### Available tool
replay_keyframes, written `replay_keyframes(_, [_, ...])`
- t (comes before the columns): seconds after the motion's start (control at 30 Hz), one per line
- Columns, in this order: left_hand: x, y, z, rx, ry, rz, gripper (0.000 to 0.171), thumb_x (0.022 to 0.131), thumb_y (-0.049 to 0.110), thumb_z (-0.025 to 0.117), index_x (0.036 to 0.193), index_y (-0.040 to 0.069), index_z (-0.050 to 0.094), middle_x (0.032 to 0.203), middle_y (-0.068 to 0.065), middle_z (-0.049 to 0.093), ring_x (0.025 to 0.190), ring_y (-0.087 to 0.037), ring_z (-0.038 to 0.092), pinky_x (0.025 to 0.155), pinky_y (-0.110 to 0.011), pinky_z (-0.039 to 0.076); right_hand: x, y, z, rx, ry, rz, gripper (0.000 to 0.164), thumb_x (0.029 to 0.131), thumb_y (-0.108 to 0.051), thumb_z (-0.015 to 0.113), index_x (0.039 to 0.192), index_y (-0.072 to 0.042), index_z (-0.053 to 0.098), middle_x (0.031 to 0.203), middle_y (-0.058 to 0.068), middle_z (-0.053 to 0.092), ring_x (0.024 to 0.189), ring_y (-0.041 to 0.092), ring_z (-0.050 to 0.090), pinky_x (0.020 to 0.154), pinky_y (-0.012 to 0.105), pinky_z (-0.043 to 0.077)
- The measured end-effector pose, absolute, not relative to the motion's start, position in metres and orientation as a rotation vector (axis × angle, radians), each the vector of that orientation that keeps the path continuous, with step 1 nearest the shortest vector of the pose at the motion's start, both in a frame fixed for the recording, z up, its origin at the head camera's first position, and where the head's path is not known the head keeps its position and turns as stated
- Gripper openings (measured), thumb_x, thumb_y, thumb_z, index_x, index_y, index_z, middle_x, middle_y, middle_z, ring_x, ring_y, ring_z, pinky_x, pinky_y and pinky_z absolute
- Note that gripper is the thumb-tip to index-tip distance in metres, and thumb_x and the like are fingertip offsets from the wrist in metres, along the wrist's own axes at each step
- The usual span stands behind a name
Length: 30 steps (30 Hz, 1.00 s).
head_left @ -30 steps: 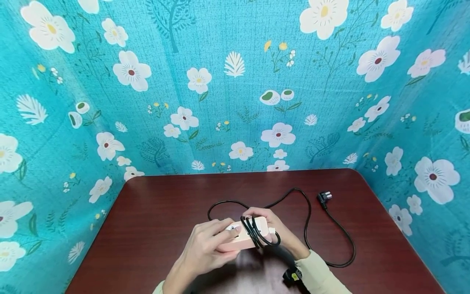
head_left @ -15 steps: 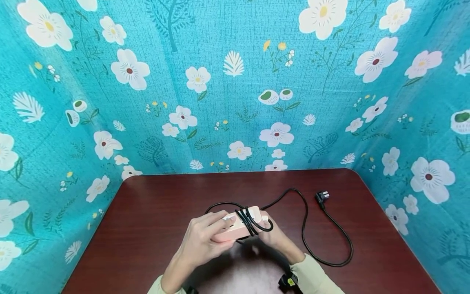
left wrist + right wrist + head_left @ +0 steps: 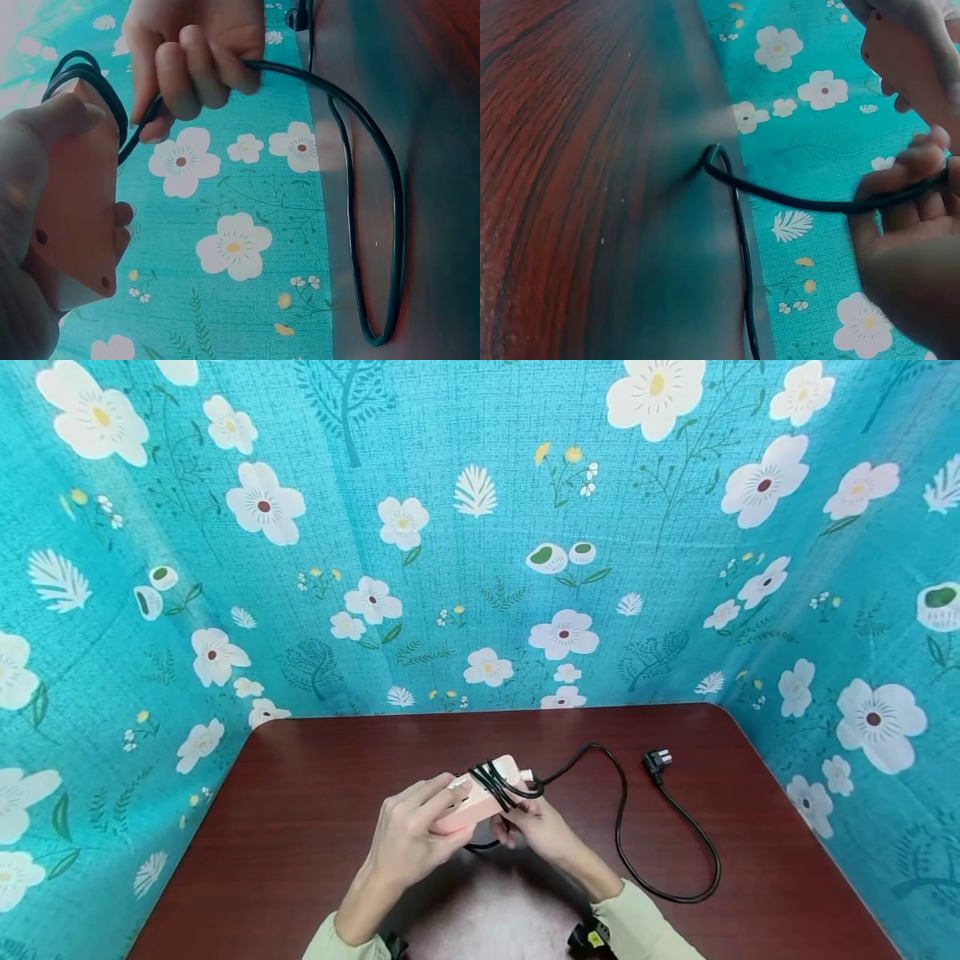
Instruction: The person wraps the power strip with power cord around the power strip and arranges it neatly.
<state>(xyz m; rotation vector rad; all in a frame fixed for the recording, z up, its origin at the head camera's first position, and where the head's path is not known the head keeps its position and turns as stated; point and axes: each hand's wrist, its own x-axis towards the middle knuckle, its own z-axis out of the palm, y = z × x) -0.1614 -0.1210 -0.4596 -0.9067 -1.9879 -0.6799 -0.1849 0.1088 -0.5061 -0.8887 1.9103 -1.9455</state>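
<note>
My left hand (image 3: 408, 831) grips the left end of a pale pink power strip (image 3: 463, 812), holding it tilted above the table with its right end raised. A black power cord (image 3: 622, 810) is wound several turns around the strip's other end. Just below that end, my right hand (image 3: 551, 837) holds the cord. In the left wrist view, the right hand's curled fingers (image 3: 180, 82) pinch the cord, which runs on in a long hanging loop. The strip's underside (image 3: 82, 195) faces that camera and shows small holes. The cord's plug (image 3: 656, 763) lies at the table's right side.
The dark red-brown table (image 3: 322, 777) has rounded far corners. Blue flowered cloth (image 3: 450, 568) hangs behind it and on both sides. The loose cord curves across the right part of the table. Black wrist devices (image 3: 588, 937) sit at the sleeves.
The strip has risen and its right end has tilted further up and left. My right hand has left the strip's far end and moved below it, pulling the cord there.
</note>
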Motion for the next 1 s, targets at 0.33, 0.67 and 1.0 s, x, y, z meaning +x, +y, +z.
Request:
replay_keyframes(0.33, [-0.167, -0.126, -0.458, -0.804, -2.056, -0.700, 0.047, 0.066, 0.018, 0.090, 0.111, 0.013, 0.079, 0.100, -0.007, 0.077, 0.072, -0.017, 0.069, 0.055, -0.029, 0.053, -0.188, 0.109, -0.511, -0.806, 1.858, -1.848, 0.045, 0.115, -0.029, 0.039, 0.099, 0.010, 0.057, 0.095, 0.036, 0.070, 0.097, 0.015, 0.073, 0.099, 0.025, 0.053])
replay_keyframes(0.67, [-0.171, -0.132, -0.461, -0.696, -2.117, -0.606, 0.045, 0.068, 0.021, 0.090, 0.111, 0.013, 0.079, 0.095, -0.003, 0.075, 0.065, -0.016, 0.063, 0.051, -0.030, 0.051, -0.186, 0.110, -0.514, -0.778, 1.906, -1.903, 0.042, 0.114, -0.018, 0.041, 0.094, 0.014, 0.057, 0.062, 0.019, 0.046, 0.060, 0.010, 0.056, 0.065, 0.030, 0.057])
replay_keyframes(1.0, [-0.175, -0.135, -0.466, -0.669, -2.135, -0.494, 0.046, 0.070, 0.023, 0.091, 0.113, 0.012, 0.079, 0.093, -0.004, 0.074, 0.063, -0.016, 0.060, 0.049, -0.030, 0.050, -0.181, 0.113, -0.511, -0.600, 1.787, -1.877, 0.047, 0.113, -0.029, 0.046, 0.114, 0.017, 0.054, 0.067, -0.002, 0.034, 0.051, 0.005, 0.031, 0.048, 0.021, 0.031])
